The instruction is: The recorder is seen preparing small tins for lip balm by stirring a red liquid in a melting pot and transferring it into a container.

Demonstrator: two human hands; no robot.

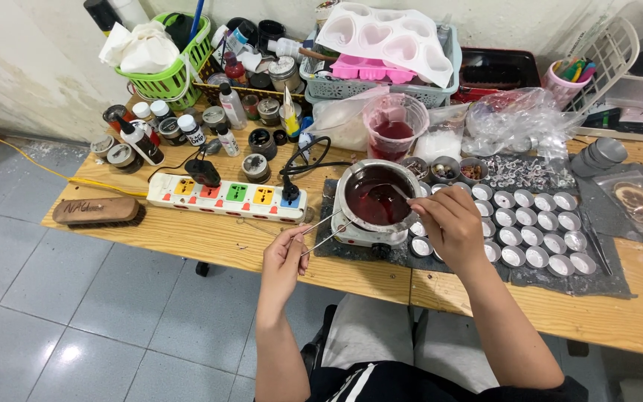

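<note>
The metal pot [375,195] of dark red liquid sits on the small white hot plate [366,232] at the near middle of the table [210,242], and I judge I am mid-stir, keeping the melt even. My right hand [452,223] hangs just over the pot's right rim, its fingers pinched on a thin stirring tool [397,191] whose end dips into the red. My left hand [286,257] is off to the left of the hot plate, fingers closed on the wire handle [327,229] that runs out from the pot, steadying it. Right of the pot, rows of small round metal cups [541,234] lie on a dark mat [604,279], most showing pale bottoms. Behind the pot stands a clear plastic cup [394,125] with more red in it, and to the left a white power strip [228,195] with coloured sockets. Next, I think, calls for a firm hold on that handle and a level lift, since the liquid looks hot and the cups are small targets set close together.
</note>
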